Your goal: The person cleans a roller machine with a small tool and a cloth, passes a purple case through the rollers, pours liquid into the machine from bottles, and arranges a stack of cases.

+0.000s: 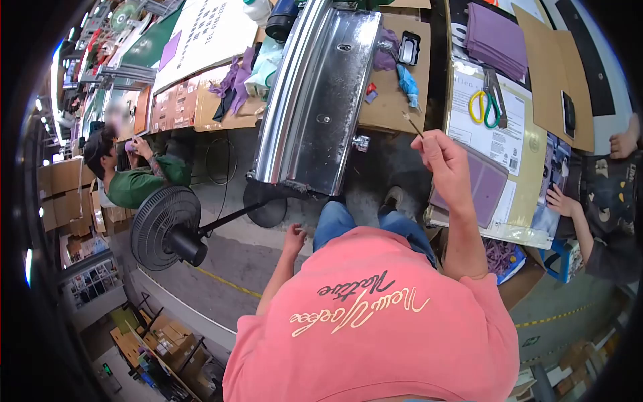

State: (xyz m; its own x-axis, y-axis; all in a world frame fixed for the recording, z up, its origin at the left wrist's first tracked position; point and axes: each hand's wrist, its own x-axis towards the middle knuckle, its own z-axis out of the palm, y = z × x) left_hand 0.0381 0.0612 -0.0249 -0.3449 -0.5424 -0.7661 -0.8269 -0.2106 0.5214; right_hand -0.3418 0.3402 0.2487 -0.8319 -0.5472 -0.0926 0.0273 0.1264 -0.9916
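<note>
My right hand (442, 164) is raised over the gap in front of the cardboard-covered table, with thumb and fingers pinched on a thin brush (414, 123). Its small pale tip points up and away from me. My left hand (295, 238) hangs low beside my left thigh, loosely curled, its fingers a little apart and nothing visible in it. Between and beyond the hands lies a long shiny metal part (321, 100) with a ribbed left side and a flat, speckled face. The near end of this part juts past the table edge. A metal knob (362, 143) sticks out at its right.
A black fan (167, 228) stands at left. Scissors (495, 100), purple cloths (495, 40) and a purple sheet (472, 187) lie on the right table. A blue crumpled cloth (407, 86) is near the brush. Co-workers are at far left (144, 177) and right (609, 208).
</note>
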